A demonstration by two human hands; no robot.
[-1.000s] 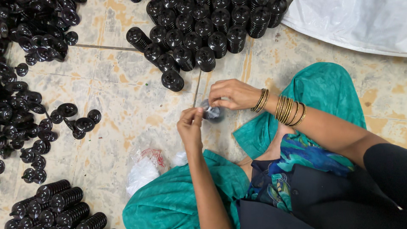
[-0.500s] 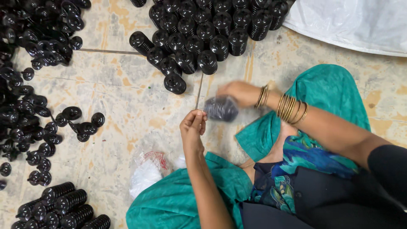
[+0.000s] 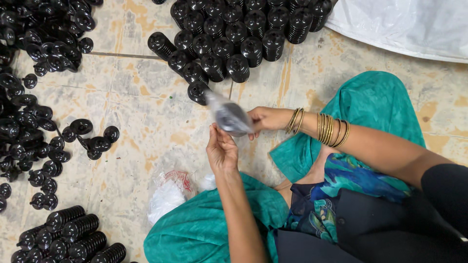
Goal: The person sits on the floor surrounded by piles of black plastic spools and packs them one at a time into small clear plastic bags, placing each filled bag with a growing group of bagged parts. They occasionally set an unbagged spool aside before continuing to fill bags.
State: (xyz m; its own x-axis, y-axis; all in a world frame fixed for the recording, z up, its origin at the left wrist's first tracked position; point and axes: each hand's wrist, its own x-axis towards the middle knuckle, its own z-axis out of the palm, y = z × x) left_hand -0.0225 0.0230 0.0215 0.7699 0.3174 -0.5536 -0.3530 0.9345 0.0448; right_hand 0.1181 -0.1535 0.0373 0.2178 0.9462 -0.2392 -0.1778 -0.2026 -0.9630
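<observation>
A small clear plastic bag [image 3: 228, 117] with a dark round part inside is blurred; it sits between the two hands, above the floor [image 3: 146, 112]. Its long axis slants from far left to near right. The right hand [image 3: 265, 119] pinches its near-right end, fingers closed on the plastic. The left hand [image 3: 222, 151] sits just below it, fingers curled, fingertips at the bag's lower edge; whether it grips cannot be told. Far from the hands stand stacked black ribbed parts [image 3: 234, 34]; loose black discs [image 3: 39, 97] lie at the left, more stacks [image 3: 73, 234] near left. A crumpled white bag [image 3: 168, 195] lies beside the left knee.
</observation>
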